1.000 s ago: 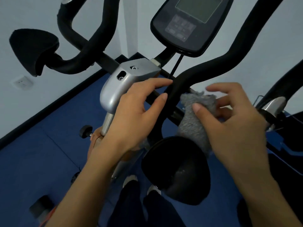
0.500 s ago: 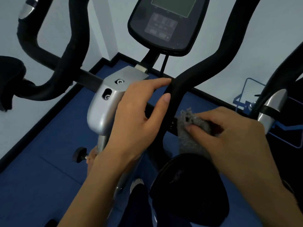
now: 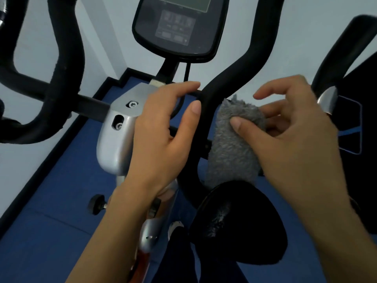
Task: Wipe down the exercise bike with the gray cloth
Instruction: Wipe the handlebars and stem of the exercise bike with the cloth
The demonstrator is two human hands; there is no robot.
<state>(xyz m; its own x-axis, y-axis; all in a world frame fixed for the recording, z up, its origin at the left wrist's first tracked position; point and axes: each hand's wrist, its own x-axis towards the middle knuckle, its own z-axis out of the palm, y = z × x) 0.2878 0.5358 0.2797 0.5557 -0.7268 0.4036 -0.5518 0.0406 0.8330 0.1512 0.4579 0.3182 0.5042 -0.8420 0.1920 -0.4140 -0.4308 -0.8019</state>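
The exercise bike fills the view: a dark console (image 3: 179, 27) at the top, a silver clamp housing (image 3: 120, 127) in the middle and black foam handlebars (image 3: 240, 64) curving up on both sides. My left hand (image 3: 163, 139) rests on the housing and crossbar, fingers curled loosely near the right handlebar's base. The fluffy gray cloth (image 3: 232, 146) hangs beside that handlebar, above a black elbow pad (image 3: 240, 225). My right hand (image 3: 293, 135) pinches the cloth's upper end between thumb and fingers.
A blue floor mat (image 3: 51, 201) lies below, edged by a black baseboard under white walls. A black adjustment knob (image 3: 95, 204) sticks out of the bike's post at the lower left. Another dark machine with a silver grip (image 3: 326, 99) stands at the right.
My right hand dipped with the cloth against the handlebar base, then came back up and loosened its fingers. My left hand stayed on the housing. The camera tilted down and shifted left.
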